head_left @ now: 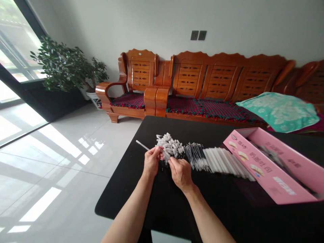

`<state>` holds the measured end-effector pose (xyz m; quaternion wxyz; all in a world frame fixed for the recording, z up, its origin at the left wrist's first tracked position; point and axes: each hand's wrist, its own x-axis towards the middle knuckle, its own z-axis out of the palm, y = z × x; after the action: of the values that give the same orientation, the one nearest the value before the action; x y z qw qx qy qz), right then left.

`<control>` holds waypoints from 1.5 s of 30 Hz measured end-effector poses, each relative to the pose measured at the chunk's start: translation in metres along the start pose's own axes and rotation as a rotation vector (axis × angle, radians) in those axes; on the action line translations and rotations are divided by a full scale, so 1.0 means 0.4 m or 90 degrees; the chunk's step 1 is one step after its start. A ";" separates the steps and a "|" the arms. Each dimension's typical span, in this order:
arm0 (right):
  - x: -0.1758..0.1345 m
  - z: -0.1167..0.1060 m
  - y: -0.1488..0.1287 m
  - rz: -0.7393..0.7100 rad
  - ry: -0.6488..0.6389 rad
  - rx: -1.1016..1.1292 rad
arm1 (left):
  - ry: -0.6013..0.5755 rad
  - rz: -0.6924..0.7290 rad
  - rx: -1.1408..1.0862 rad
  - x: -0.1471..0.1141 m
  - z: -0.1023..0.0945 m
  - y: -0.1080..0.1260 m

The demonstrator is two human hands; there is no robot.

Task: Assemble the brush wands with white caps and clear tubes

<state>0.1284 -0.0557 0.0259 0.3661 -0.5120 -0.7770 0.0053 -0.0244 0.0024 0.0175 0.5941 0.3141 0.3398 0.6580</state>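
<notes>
Slantwise, pale rod (142, 145) toward far left

On the surface (121, 199), from left to right, lie a heap of short pieces (172, 144), a bundle of thin rods (196, 156), a row of tubes (222, 162) and a box (253, 165). The left hand (153, 158) and right hand (181, 172) are before the heap; a stick (142, 145) extends leftward from the left hand. Behind the surface stand an armchair (140, 76) and, to its right, a sofa (222, 79) bearing a cushion (280, 111). Left of the armchair is a potted plant (65, 69).
</notes>
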 end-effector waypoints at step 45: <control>-0.042 -0.069 0.243 0.131 0.357 -0.271 | 0.282 0.283 0.821 0.040 -0.109 0.020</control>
<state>0.2249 -0.0331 -0.0005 0.4476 -0.6340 -0.5744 -0.2603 -0.0662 0.0148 -0.0007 0.0593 0.5233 0.7016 0.4799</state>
